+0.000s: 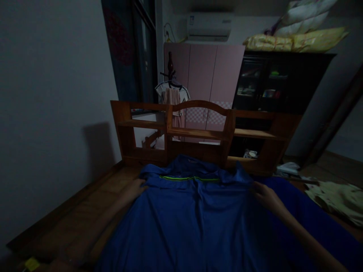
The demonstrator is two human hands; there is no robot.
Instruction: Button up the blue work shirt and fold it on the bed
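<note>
No readable text, brands, numbers or signs; label-like spots only, all illegible.
Air conditioner (209,33): small sticker (192,20) at left end of front, blue and white, lettering too small; faint mark near right end, can't make out. Blue garment (195,223): small pale patch (193,161) inside collar, too dark to tell if label. Yellow bags (268,43) on top of dark cabinet (295,81): reddish lines, no words legible. Light-coloured item (269,93) behind cabinet glass: markings unreadable. Yellow tag-like piece (32,264), bottom left corner: blurred, nothing legible.
</note>
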